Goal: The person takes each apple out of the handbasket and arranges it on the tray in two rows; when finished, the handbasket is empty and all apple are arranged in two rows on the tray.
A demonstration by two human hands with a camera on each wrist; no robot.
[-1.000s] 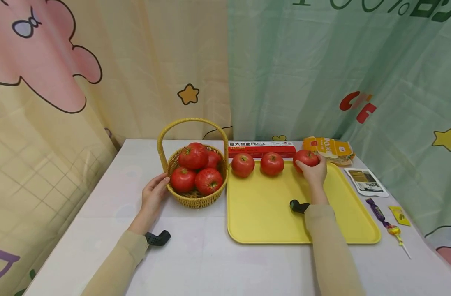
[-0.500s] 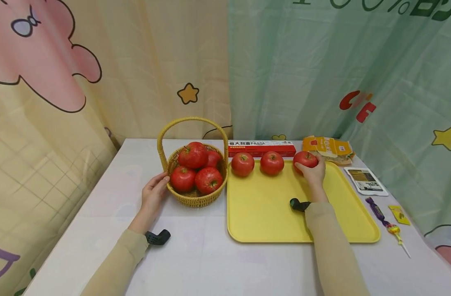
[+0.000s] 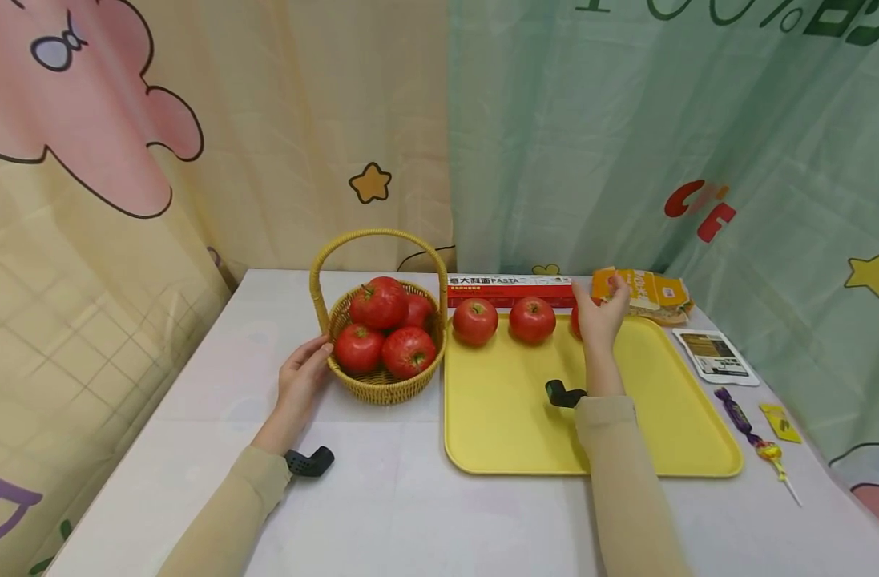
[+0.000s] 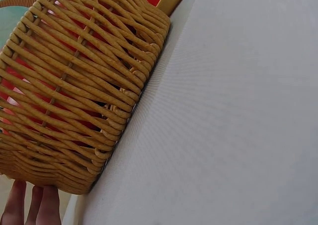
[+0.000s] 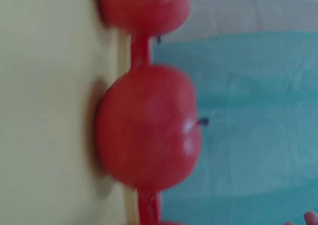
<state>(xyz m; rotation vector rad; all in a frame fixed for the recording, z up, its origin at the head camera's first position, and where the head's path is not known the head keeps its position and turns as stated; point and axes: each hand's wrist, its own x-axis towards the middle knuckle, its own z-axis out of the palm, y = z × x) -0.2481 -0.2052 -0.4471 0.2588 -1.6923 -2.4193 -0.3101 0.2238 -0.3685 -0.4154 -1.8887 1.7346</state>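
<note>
A wicker basket [image 3: 378, 383] with several red apples [image 3: 385, 330] stands left of a yellow tray [image 3: 526, 417]. My left hand [image 3: 304, 377] rests against the basket's left side; its fingertips [image 4: 31, 209] show at the basket [image 4: 74, 96] base. Two apples [image 3: 475, 320] [image 3: 531, 319] sit along the tray's far edge. My right hand [image 3: 599, 316] hovers with relaxed fingers over a third apple [image 3: 574, 320], mostly hidden behind it. The right wrist view shows an apple [image 5: 146, 125] on the tray [image 5: 44, 111], another [image 5: 144, 6] beyond it.
A red pasta box [image 3: 510, 287] lies behind the tray. An orange snack packet [image 3: 648, 290], a white sachet [image 3: 715, 354], a lollipop [image 3: 755, 437] and a small yellow packet [image 3: 780, 421] lie to the right. Curtains close off the table's back and sides.
My right hand has let go of the third apple on the tray and lifted, drifting slightly left. The left hand stays against the basket.
</note>
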